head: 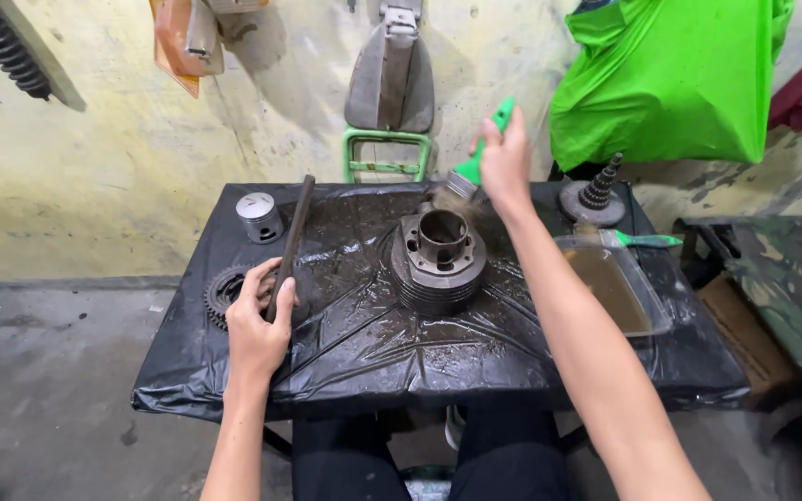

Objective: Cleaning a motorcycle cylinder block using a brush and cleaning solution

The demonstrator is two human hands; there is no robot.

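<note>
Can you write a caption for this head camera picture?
Right hand brushes a finned engine cylinder; left hand grips a dark rod.

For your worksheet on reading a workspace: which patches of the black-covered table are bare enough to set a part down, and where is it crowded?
Bare plastic runs along the near edge, in front of the finned cylinder and between the two forearms. Another patch lies at the back, between the piston and the cylinder. The right side is crowded by the tray and stepped gear; the left edge by the sprocket and left hand.
</note>
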